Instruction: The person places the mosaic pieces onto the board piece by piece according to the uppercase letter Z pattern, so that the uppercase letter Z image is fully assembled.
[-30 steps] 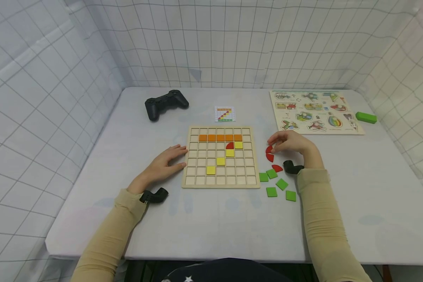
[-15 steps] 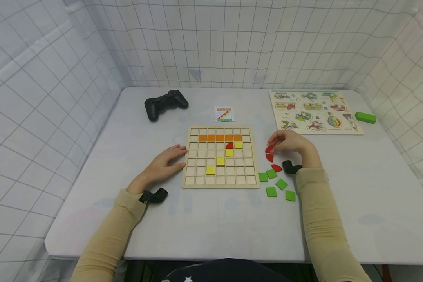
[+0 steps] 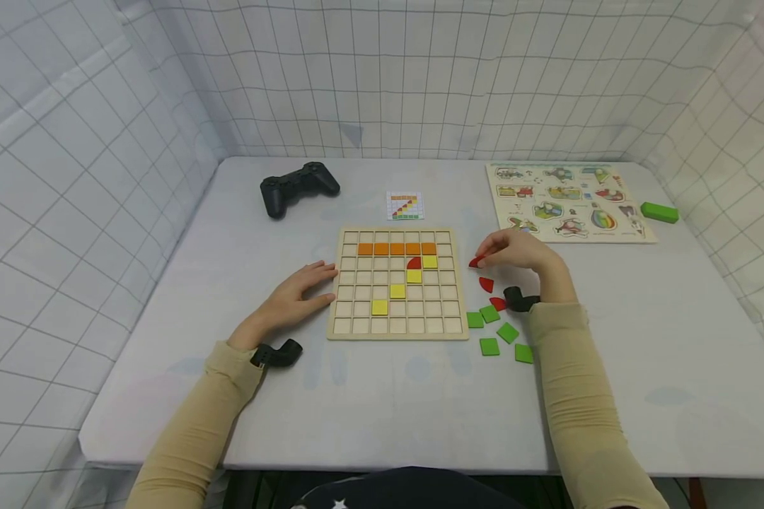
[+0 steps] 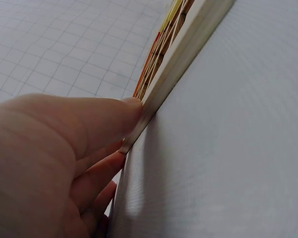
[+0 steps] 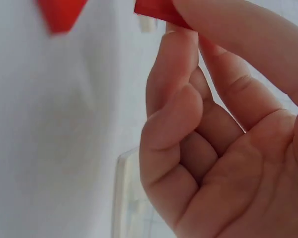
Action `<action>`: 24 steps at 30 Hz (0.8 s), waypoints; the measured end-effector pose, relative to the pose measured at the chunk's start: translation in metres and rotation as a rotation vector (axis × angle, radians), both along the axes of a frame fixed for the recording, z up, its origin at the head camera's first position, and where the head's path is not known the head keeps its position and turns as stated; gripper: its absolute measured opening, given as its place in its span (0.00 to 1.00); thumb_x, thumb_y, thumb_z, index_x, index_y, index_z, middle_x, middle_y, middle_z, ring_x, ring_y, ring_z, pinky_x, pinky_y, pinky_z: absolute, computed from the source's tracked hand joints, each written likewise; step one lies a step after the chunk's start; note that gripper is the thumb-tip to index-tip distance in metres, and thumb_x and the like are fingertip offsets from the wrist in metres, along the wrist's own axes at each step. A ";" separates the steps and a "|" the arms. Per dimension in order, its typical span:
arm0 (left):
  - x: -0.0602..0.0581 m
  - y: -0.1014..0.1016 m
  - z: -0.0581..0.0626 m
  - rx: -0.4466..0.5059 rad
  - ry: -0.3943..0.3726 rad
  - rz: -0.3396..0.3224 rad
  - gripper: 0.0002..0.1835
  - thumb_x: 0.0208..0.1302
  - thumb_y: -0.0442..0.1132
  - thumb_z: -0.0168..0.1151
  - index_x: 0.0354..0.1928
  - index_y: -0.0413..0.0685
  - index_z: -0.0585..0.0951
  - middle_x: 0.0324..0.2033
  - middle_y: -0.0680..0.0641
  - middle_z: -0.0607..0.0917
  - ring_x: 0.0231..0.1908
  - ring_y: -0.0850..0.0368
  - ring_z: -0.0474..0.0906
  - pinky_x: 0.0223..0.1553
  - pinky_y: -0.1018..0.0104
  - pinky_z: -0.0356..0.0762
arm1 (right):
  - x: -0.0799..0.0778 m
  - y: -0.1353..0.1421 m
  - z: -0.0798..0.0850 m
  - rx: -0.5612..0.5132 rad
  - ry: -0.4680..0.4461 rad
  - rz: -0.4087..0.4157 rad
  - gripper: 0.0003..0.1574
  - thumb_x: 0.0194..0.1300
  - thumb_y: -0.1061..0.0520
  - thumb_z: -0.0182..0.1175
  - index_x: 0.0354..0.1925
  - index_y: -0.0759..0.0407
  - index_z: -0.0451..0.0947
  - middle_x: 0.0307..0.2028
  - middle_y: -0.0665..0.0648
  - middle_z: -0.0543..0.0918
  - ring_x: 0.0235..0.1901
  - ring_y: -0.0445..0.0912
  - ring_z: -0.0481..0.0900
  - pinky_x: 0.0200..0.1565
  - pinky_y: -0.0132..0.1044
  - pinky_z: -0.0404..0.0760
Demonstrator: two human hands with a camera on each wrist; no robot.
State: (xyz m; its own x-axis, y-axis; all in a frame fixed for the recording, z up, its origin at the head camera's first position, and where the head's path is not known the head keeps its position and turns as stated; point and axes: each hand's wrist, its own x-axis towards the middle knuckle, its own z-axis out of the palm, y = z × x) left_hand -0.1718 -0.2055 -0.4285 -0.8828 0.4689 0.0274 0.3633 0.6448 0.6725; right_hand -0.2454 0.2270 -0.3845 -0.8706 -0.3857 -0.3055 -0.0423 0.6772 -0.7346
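Note:
My right hand (image 3: 514,253) pinches a red quarter-circle tile (image 3: 475,262) between thumb and fingers, just right of the wooden grid board (image 3: 397,334). In the right wrist view the held tile (image 5: 161,10) shows at the thumb tip, the other fingers curled below. My left hand (image 3: 298,293) lies at the board's left edge, fingers extended, thumb and fingertips touching the rim in the left wrist view. On the board are a row of orange tiles (image 3: 397,249), a diagonal of yellow squares (image 3: 397,291) and one red quarter-circle (image 3: 414,263).
Two loose red tiles (image 3: 487,285) and several green squares (image 3: 508,332) lie right of the board. Behind it is a small pattern card (image 3: 405,206). A black game controller (image 3: 300,188) sits back left; a picture puzzle board (image 3: 566,203) and green block (image 3: 659,212) are back right.
My right hand has picked up the upper red tile and moved slightly left toward the board with it. My left hand has stayed at the board's edge.

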 end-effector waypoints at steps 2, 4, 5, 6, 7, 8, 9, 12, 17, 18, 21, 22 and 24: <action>0.000 0.000 0.000 -0.002 0.002 -0.002 0.29 0.67 0.48 0.57 0.65 0.42 0.68 0.67 0.44 0.65 0.70 0.48 0.49 0.70 0.53 0.45 | 0.001 -0.006 0.005 -0.011 0.027 0.011 0.12 0.58 0.56 0.65 0.40 0.59 0.82 0.37 0.54 0.83 0.40 0.49 0.74 0.44 0.40 0.72; 0.000 0.000 0.000 -0.003 0.004 -0.003 0.29 0.67 0.48 0.57 0.65 0.41 0.68 0.67 0.44 0.65 0.70 0.48 0.49 0.70 0.52 0.45 | 0.003 -0.013 0.011 -0.022 0.054 0.029 0.11 0.59 0.57 0.64 0.41 0.59 0.82 0.38 0.54 0.84 0.41 0.49 0.74 0.44 0.41 0.72; 0.000 0.000 0.000 -0.004 0.005 -0.001 0.29 0.67 0.48 0.57 0.65 0.41 0.68 0.67 0.44 0.65 0.70 0.48 0.49 0.70 0.53 0.45 | 0.004 -0.017 0.014 -0.028 0.066 0.037 0.11 0.60 0.57 0.64 0.41 0.60 0.82 0.38 0.54 0.84 0.41 0.49 0.74 0.44 0.41 0.72; 0.000 0.000 0.000 -0.005 0.007 -0.001 0.29 0.67 0.48 0.57 0.65 0.41 0.68 0.67 0.44 0.65 0.70 0.48 0.49 0.70 0.52 0.45 | 0.005 -0.021 0.016 -0.031 0.078 0.038 0.10 0.60 0.57 0.64 0.41 0.59 0.83 0.38 0.54 0.84 0.42 0.48 0.74 0.44 0.41 0.72; 0.000 0.000 0.000 -0.006 0.010 -0.002 0.29 0.66 0.47 0.57 0.65 0.40 0.69 0.67 0.43 0.65 0.70 0.47 0.49 0.70 0.52 0.45 | 0.005 -0.025 0.018 -0.032 0.091 0.043 0.11 0.60 0.57 0.63 0.41 0.59 0.82 0.39 0.54 0.84 0.42 0.49 0.74 0.44 0.42 0.72; 0.000 0.000 0.000 -0.006 0.010 0.000 0.29 0.66 0.47 0.58 0.65 0.40 0.69 0.67 0.43 0.65 0.70 0.47 0.49 0.70 0.52 0.45 | 0.006 -0.029 0.019 -0.036 0.100 0.044 0.11 0.61 0.57 0.63 0.41 0.59 0.82 0.39 0.54 0.84 0.42 0.49 0.74 0.44 0.42 0.72; 0.000 0.000 0.000 -0.006 0.011 0.000 0.29 0.66 0.47 0.58 0.65 0.40 0.69 0.67 0.43 0.65 0.70 0.47 0.50 0.70 0.52 0.45 | 0.007 -0.034 0.020 -0.036 0.107 0.035 0.10 0.61 0.56 0.63 0.41 0.59 0.82 0.38 0.54 0.84 0.42 0.49 0.74 0.45 0.42 0.73; 0.000 0.000 0.000 -0.008 0.011 -0.001 0.29 0.66 0.47 0.58 0.65 0.40 0.69 0.67 0.43 0.65 0.70 0.47 0.50 0.70 0.52 0.45 | 0.009 -0.050 0.023 -0.056 0.120 0.035 0.11 0.62 0.56 0.63 0.42 0.59 0.82 0.39 0.54 0.84 0.43 0.49 0.75 0.46 0.43 0.74; -0.001 0.000 0.000 -0.020 0.002 0.005 0.29 0.67 0.48 0.57 0.65 0.42 0.68 0.67 0.45 0.65 0.70 0.48 0.49 0.70 0.53 0.44 | 0.015 -0.080 0.023 -0.126 0.160 0.050 0.10 0.62 0.55 0.63 0.41 0.59 0.82 0.38 0.55 0.84 0.40 0.50 0.78 0.45 0.42 0.76; -0.001 0.000 0.000 -0.022 0.000 0.006 0.29 0.67 0.48 0.57 0.65 0.42 0.68 0.67 0.45 0.64 0.70 0.48 0.49 0.70 0.53 0.45 | 0.016 -0.086 0.021 -0.142 0.166 0.050 0.10 0.62 0.55 0.63 0.40 0.59 0.82 0.37 0.55 0.84 0.38 0.49 0.78 0.44 0.41 0.76; 0.000 0.000 0.000 -0.027 -0.006 0.009 0.29 0.67 0.49 0.57 0.66 0.43 0.68 0.67 0.45 0.64 0.70 0.49 0.49 0.70 0.52 0.45 | 0.017 -0.100 0.015 -0.187 0.161 0.049 0.09 0.61 0.55 0.64 0.39 0.59 0.82 0.36 0.54 0.84 0.36 0.48 0.78 0.40 0.38 0.77; 0.000 0.000 0.000 -0.029 -0.006 0.009 0.29 0.67 0.49 0.57 0.66 0.43 0.68 0.67 0.45 0.64 0.70 0.48 0.49 0.70 0.52 0.45 | 0.017 -0.104 0.013 -0.197 0.160 0.051 0.09 0.61 0.56 0.64 0.39 0.59 0.82 0.36 0.54 0.84 0.35 0.47 0.78 0.40 0.38 0.77; -0.001 0.000 0.000 -0.028 -0.005 0.007 0.29 0.67 0.49 0.57 0.66 0.43 0.68 0.67 0.45 0.64 0.70 0.48 0.48 0.70 0.51 0.45 | 0.018 -0.110 0.008 -0.222 0.148 0.059 0.09 0.61 0.56 0.64 0.39 0.59 0.82 0.35 0.55 0.84 0.35 0.47 0.78 0.39 0.37 0.77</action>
